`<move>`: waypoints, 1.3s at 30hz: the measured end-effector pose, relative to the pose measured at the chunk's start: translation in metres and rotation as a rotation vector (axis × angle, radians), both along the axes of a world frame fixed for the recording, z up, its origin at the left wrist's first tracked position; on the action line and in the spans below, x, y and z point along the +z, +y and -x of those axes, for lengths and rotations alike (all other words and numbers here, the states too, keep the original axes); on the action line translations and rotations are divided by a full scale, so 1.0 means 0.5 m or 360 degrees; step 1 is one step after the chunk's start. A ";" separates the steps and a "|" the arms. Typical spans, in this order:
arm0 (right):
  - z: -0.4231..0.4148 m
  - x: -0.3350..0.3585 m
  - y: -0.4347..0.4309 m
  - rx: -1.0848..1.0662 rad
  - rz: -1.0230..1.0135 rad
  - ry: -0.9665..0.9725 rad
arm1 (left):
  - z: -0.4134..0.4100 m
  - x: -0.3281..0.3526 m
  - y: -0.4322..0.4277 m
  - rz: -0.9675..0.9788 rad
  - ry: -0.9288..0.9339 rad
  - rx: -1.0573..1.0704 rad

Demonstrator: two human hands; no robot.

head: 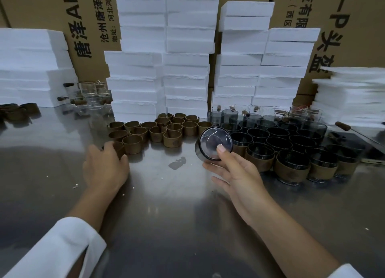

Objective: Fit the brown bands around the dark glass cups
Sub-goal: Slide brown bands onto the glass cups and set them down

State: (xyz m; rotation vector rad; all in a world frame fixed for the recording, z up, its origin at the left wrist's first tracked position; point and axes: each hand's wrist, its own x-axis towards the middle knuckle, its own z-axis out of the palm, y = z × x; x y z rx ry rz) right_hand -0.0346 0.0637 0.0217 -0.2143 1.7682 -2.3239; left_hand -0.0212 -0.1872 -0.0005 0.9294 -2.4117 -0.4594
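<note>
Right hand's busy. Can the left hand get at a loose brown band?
Likely yes: the left hand curls round the nearest brown band at the group's front edge; the dark glass cup in the right hand is aside.

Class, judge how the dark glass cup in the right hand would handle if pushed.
Round-walled, the dark glass cup would probably roll on its side. Its glossy glass looks slippery and likely breakable. The right hand holds it alone, suggesting modest weight.
</note>
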 end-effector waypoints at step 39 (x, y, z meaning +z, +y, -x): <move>0.017 0.001 0.000 0.0013 0.0432 -0.0218 | -0.008 0.045 0.278 -0.1090 0.1197 -0.1393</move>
